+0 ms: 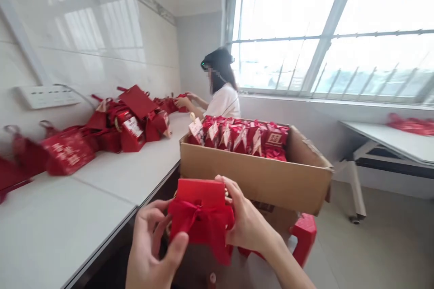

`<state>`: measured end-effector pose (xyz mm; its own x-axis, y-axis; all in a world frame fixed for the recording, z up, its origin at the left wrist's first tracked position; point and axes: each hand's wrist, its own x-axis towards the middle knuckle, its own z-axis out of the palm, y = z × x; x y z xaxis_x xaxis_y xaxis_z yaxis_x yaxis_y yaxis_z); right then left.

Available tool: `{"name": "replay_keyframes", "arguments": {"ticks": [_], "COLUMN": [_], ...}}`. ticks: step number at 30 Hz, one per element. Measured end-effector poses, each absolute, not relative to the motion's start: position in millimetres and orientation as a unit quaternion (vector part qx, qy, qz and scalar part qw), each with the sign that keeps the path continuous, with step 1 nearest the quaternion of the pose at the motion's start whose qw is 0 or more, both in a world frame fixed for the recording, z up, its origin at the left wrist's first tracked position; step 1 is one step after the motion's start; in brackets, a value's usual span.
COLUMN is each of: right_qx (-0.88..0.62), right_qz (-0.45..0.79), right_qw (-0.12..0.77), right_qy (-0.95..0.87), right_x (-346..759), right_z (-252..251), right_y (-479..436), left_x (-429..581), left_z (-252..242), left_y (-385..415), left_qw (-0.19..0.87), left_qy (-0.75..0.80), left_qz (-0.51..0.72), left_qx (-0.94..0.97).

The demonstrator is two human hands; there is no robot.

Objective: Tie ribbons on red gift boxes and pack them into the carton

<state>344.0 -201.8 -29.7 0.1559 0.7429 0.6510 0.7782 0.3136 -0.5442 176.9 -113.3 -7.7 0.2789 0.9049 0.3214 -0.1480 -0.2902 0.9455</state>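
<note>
A red gift box (202, 193) with a ribbon bow sits centrally in both hands, at the clock's hub. The left hand (154, 239) is half curled at its 9 o'clock side, thumb at the front; the right hand (246, 216) bends around its 3 o'clock side, fingers closed on the upper edge. Toward 1 o'clock stands an open carton (244, 171), its near rim just beyond the hands; its rows of tagged boxes (240, 137) stop short of the right wall, leaving a gap. The white table (111, 185) runs its edge from 8 to nearly 12 o'clock, with more red boxes (125, 126) heaped at 10 to 11. A co-worker (224, 99) is at 12. At 3 o'clock, past a red stool (307, 230), floor (379, 244) spreads beneath a second table (376, 137).
</note>
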Motion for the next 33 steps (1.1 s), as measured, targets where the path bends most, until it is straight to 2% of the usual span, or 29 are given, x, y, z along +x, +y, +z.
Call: {"name": "replay_keyframes", "arguments": {"ticks": [3,5,15,19,23,26,29,33], "right_qx": [-0.614,-0.627,-0.639,-0.645,-0.647,-0.65,-0.663,-0.672], "right_qz": [-0.023,-0.032,-0.054,-0.058,-0.065,-0.062,-0.062,-0.083], "right_qw": [0.469,0.463,0.474,0.478,0.49,0.495,0.493,0.484], "right_qy": [-0.634,-0.626,-0.604,-0.594,-0.581,-0.573,-0.56,-0.555], "right_x": [353,357,358,358,363,367,370,373], "right_z": [-30,-28,-17,-16,-18,-19,-19,-18], "right_y": [-211,-218,-244,-246,-247,-250,-254,-260], "left_x": [188,193,183,178,182,184,178,165], "left_z": [-12,-10,31,31,18,5,-5,-5], "left_y": [-121,-125,-146,-147,-146,-143,-133,-105], "left_qw": [0.377,0.33,0.504,0.605,0.662,0.661,0.635,0.516], "left_qy": [0.304,0.282,0.341,0.351,0.324,0.316,0.312,0.333], "left_qz": [0.505,0.5,0.298,0.199,0.166,0.148,0.078,0.011], "left_qx": [0.714,0.749,0.735,0.687,0.656,0.664,0.702,0.789]}}
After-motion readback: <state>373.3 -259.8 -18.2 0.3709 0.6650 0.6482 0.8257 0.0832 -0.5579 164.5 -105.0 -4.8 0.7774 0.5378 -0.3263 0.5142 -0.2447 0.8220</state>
